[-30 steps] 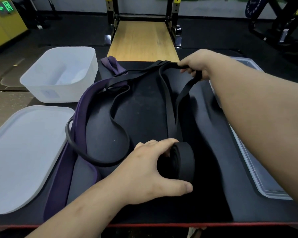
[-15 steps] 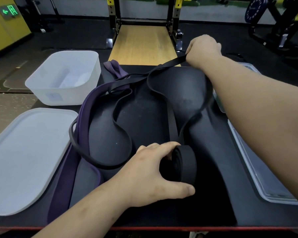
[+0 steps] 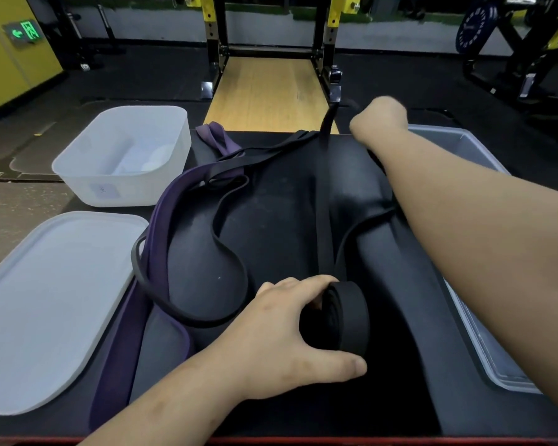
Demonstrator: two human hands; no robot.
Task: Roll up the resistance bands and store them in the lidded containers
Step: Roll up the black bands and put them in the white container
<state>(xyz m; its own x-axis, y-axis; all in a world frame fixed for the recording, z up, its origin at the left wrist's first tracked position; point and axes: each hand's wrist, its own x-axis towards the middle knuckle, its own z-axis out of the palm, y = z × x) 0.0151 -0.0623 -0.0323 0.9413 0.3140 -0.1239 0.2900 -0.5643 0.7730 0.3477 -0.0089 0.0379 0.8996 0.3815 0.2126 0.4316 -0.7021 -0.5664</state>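
Now, across the black padded bench top little has shifted. The flat white plastic lid lies at lower left, the white translucent plastic tub stands open at upper left, and the clear plastic container sits along the right edge, partly behind the forearm. I see no band in either container. The broad purple rubber band and the thin black rubber loop lie loose left of centre, where they were a second ago.

The change is in the wide black rubber resistance band. Half a second ago its free length sagged in an open loop at upper centre. Now one strand runs straight from the roll at lower centre up to the bench's far edge, while the other curves slack under the right forearm.

The right hand has travelled up to upper right of centre, closed into a fist. The band's tail rises just beside it, so I judge it holds the band, though the fingers are hidden. The left hand stays curled around the roll, fingers over the top, thumb on the near side.

I read this as slack taken up so the next turns wind tight. Rolling is partway done and storing has not begun.
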